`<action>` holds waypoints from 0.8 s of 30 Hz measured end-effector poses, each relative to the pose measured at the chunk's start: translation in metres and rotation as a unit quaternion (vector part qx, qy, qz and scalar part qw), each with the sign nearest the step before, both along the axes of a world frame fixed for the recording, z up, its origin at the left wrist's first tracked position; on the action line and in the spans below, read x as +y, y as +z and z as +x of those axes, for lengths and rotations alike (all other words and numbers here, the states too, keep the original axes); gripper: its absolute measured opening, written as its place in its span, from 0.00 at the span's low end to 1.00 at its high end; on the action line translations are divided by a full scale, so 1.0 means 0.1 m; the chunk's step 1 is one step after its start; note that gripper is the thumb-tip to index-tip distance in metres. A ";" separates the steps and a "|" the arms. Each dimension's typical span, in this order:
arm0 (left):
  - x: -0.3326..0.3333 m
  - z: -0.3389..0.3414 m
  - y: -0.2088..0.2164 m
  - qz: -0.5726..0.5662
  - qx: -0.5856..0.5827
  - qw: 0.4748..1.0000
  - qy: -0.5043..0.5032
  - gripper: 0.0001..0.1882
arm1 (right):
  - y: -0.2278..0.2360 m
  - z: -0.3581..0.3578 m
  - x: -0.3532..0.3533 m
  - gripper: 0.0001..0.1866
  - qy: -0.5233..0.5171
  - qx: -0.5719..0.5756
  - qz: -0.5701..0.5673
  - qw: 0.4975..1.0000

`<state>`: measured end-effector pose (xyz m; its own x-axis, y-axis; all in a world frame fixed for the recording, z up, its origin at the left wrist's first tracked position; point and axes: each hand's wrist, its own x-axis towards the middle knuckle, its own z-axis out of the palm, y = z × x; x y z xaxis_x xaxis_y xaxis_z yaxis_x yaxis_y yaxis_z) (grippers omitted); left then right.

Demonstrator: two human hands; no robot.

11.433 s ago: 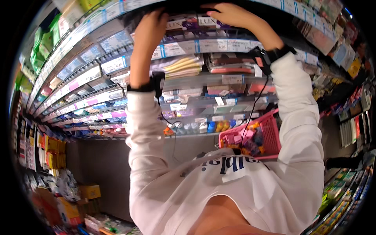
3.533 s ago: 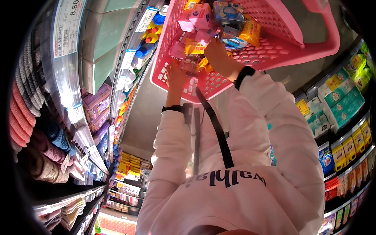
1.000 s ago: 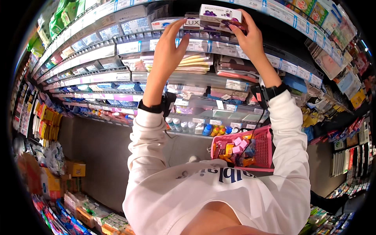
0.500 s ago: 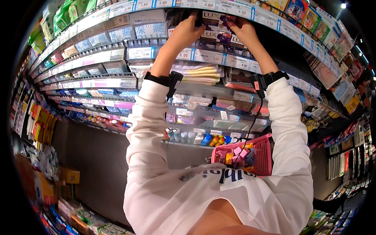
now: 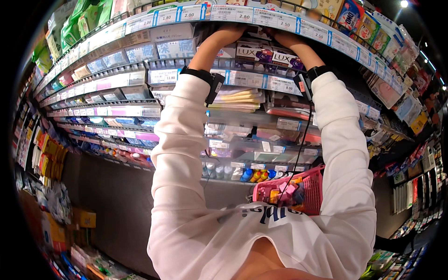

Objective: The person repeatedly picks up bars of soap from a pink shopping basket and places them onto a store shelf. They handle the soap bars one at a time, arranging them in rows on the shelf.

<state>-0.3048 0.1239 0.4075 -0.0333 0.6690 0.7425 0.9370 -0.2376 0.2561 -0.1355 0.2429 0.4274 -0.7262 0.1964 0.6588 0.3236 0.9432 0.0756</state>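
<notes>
Both my arms reach up and away into a shelf bay beneath the top price rail. My left hand (image 5: 227,34) is deep in the bay, beyond the front row of small white-and-purple boxes (image 5: 252,52). My right hand (image 5: 285,38) is in the same bay, above and behind another white-and-purple box (image 5: 286,59) on the right. The shelf edge and shadow hide the fingers of both hands, so I cannot see what they touch or hold. Pale blue-and-white packs (image 5: 176,49) stand just left of my left forearm.
The price rail (image 5: 231,14) runs close above my hands. Folded yellow and pink towels (image 5: 240,99) lie one shelf below. Near my body stands a pink basket (image 5: 313,189) holding several small packs. A black cable (image 5: 304,135) hangs from my right wrist. Cardboard boxes (image 5: 85,218) stand at the left.
Both hands have gone deeper into the bay, so their fingers are now hidden. The front white-and-purple boxes show more fully. The view has shifted slightly.
</notes>
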 end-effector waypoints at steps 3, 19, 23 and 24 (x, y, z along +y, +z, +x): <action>0.16 0.12 -0.05 -0.039 -0.086 0.995 0.025 0.24 | -0.03 0.07 0.01 0.17 0.039 -0.050 -0.182 0.981; 0.25 -0.10 -0.24 -0.116 -0.048 0.981 0.145 0.18 | -0.13 -0.08 0.16 0.20 -0.020 -0.178 -0.094 0.979; 0.34 -0.12 -0.24 -0.139 -0.020 0.981 0.131 0.18 | -0.19 -0.11 0.36 0.19 -0.033 -0.195 -0.110 0.974; 0.37 -0.21 -0.26 -0.145 -0.017 0.981 0.125 0.18 | -0.19 -0.13 0.33 0.19 -0.025 -0.180 -0.094 0.979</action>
<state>-0.3260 0.1611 0.3813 -0.2451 0.8192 0.5185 0.9465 0.0863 0.3110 -0.1485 0.2761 0.4084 -0.8907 0.3314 0.3111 0.3546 0.9348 0.0194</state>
